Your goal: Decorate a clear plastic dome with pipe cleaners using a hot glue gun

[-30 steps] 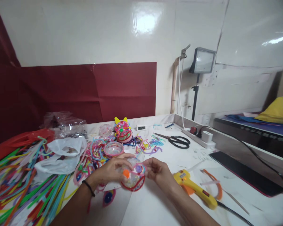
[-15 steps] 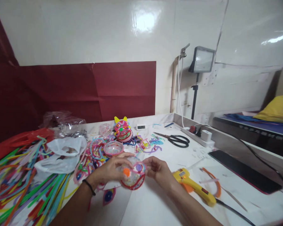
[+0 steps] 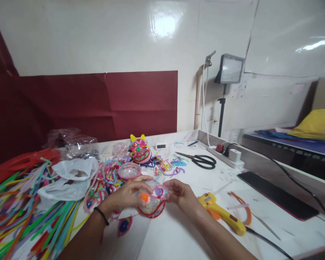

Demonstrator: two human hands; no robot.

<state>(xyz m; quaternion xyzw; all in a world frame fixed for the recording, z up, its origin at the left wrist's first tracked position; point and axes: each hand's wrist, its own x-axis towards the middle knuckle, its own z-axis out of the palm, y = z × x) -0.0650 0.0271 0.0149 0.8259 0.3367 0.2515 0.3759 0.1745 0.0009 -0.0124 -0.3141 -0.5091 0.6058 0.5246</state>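
Beyond the white table, a dark box is bearing unreadable lettering; near the glue gun, my left hand is gripping a clear ball, my right hand pinching its purple eye, contact partly hidden.

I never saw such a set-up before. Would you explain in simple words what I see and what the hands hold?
There is no machine: a person works bare-handed. Every picture comes from one head-worn camera, looking forward and down. The left hand holds a clear round piece with an orange ball; the right hand is at the edge of its purple eye. On the white table lie colourful fuzzy sticks, scissors, a yellow glue gun and a phone-like black slab.
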